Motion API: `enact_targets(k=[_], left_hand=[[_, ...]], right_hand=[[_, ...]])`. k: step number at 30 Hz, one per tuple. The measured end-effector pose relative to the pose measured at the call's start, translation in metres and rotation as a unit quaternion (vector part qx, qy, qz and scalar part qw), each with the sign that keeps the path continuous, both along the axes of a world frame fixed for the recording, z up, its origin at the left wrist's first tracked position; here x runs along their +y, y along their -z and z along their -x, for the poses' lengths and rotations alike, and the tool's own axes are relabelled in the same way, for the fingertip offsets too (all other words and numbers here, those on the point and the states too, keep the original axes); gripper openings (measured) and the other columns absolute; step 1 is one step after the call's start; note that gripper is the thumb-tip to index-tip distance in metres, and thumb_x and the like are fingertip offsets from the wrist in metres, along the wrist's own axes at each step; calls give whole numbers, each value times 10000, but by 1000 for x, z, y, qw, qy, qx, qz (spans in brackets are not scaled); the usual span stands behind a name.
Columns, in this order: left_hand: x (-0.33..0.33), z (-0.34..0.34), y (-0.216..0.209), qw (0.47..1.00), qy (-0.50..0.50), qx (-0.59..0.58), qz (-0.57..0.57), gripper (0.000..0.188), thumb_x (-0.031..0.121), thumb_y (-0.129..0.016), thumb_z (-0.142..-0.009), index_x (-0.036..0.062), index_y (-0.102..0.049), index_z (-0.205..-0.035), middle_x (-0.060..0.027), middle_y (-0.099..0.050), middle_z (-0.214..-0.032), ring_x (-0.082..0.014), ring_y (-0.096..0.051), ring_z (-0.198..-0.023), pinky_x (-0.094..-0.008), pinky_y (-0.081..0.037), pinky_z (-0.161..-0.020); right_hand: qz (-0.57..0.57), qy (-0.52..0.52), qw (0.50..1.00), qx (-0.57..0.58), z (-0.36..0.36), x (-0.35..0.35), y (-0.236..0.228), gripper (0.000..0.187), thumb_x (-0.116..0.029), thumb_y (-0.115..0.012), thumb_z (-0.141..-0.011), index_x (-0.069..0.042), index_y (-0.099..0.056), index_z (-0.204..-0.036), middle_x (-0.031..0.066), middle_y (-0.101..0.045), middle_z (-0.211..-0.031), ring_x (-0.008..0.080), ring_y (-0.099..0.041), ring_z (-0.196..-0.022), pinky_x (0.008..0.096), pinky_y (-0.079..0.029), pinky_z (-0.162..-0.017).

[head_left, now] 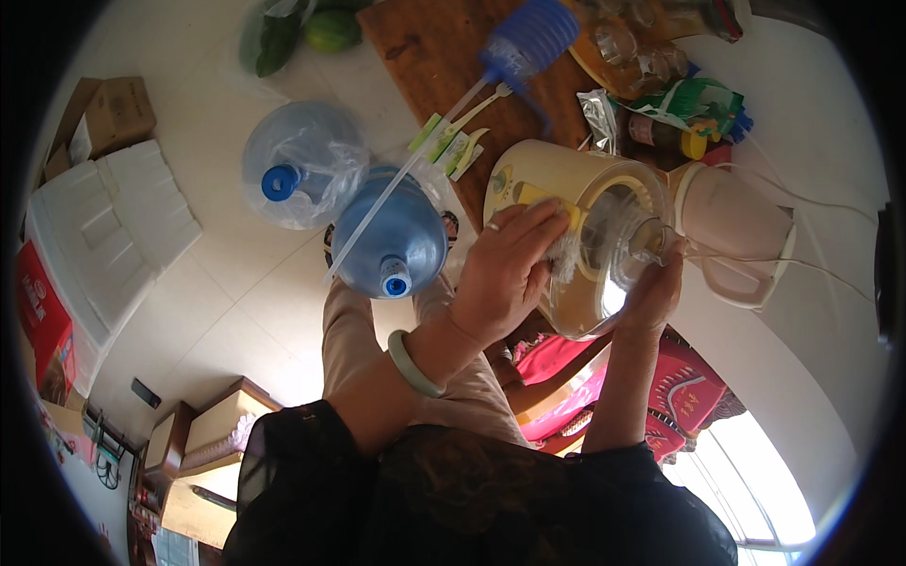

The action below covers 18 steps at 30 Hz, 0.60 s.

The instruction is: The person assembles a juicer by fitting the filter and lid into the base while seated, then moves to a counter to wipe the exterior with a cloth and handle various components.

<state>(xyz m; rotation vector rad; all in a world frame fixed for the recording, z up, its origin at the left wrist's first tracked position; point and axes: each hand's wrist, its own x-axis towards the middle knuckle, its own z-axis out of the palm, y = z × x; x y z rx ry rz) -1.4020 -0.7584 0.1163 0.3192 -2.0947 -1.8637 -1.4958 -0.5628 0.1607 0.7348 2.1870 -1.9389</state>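
My left hand (505, 269), with a pale green bracelet on its wrist, presses a yellow-and-whitish cloth or sponge (564, 247) against a cream, rounded appliance (528, 165). The appliance lies tilted, its clear dome-like end (618, 222) toward the right. At that end my right hand (656, 288) is closed around the clear knob-like part (651, 238); its fingertips are partly hidden. A blue water jug (392, 231) stands between my legs. Across it slants the long white tube of a blue bellows hand pump (533, 42), which lies on the wooden table (415, 42).
A second water jug (302, 156), wrapped in plastic, stands to the left. A white plastic fork (486, 104) and green packets (444, 141) lie by the table edge. Beyond the appliance are a pale kettle (736, 226), a bottle (656, 137) and glasses. White foam boxes (113, 217) stand far left.
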Motion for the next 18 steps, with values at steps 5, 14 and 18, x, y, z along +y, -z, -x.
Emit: enact_targets(k=[5,14,18], left_hand=[[-4,12,-2,1000,3,6,-10,544,-111,-583,-646,27,-624,-1171,-164,-605,-1219,-373,-587,-1065,-432,-480,-920],[-3,8,-4,1000,1,-16,-22,526,-103,-607,-641,28,-643,-1149,-158,-615,-1227,-342,-602,-1085,-401,-488,-929],[-6,12,-8,997,-10,-37,-65,447,-88,-614,-691,27,-652,-1121,-146,-632,-1178,-323,-609,-1068,-368,-493,-913]], right_hand=[[-5,6,1000,11,-1,5,5,426,-323,-417,-1032,1,-504,-1294,101,-571,-1233,184,-542,-1137,333,-435,-980],[-8,26,999,19,1,-5,4,463,-341,-401,-1014,35,-543,-1244,116,-593,-1167,203,-551,-1079,335,-420,-955],[-1,17,1000,23,1,-4,6,476,-350,-413,-1005,41,-542,-1243,125,-589,-1179,210,-548,-1090,337,-416,-965]])
